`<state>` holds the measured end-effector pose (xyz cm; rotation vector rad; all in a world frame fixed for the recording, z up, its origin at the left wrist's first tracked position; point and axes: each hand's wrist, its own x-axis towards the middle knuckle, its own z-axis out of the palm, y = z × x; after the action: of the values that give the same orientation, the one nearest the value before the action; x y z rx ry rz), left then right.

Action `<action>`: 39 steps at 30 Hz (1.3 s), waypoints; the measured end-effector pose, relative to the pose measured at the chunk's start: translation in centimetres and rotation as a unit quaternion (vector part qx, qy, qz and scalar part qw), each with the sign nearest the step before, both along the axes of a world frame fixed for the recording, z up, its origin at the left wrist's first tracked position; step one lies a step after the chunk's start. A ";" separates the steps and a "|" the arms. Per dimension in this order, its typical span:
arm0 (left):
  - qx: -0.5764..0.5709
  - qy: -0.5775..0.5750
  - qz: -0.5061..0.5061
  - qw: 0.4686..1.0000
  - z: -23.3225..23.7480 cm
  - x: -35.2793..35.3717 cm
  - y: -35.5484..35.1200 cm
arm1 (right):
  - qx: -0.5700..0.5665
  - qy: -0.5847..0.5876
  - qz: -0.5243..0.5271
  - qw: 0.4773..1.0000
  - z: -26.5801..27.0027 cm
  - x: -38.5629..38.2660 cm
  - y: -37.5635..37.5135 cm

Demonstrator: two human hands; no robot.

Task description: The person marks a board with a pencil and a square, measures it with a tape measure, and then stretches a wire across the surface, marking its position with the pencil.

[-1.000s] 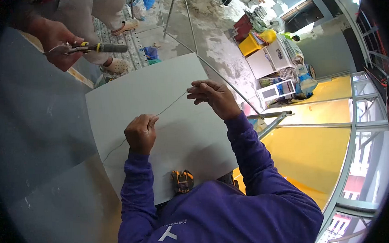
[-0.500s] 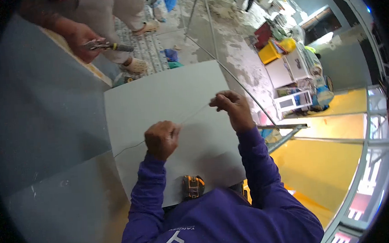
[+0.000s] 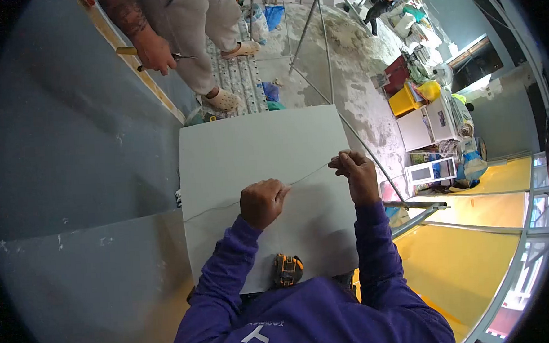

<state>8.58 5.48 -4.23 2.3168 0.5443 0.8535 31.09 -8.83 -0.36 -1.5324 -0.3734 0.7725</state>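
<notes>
1 strand (image 3: 310, 174) between 2 hands (image 3: 262, 203) (image 3: 358, 174)

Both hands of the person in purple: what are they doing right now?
Left hand: closed, holding the thin grey wire.
Right hand: fingers pinched together on the wire's other stretch.
</notes>
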 end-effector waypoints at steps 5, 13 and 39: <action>-0.041 0.025 0.003 0.999 -0.2 -0.4 -0.1 | 0.006 0.017 -0.005 1.000 -0.3 0.0 -0.3; -0.041 0.090 0.018 0.995 0.5 -0.3 0.3 | 0.001 0.003 0.000 1.000 -0.1 -0.2 -0.3; -0.097 0.181 0.005 0.979 -0.5 -7.3 3.4 | -0.191 -0.185 0.003 0.964 -3.8 2.2 -4.5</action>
<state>1.25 8.84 -4.75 2.2964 0.7576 0.3613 33.33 -13.37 -4.16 -2.0499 -0.5271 0.5798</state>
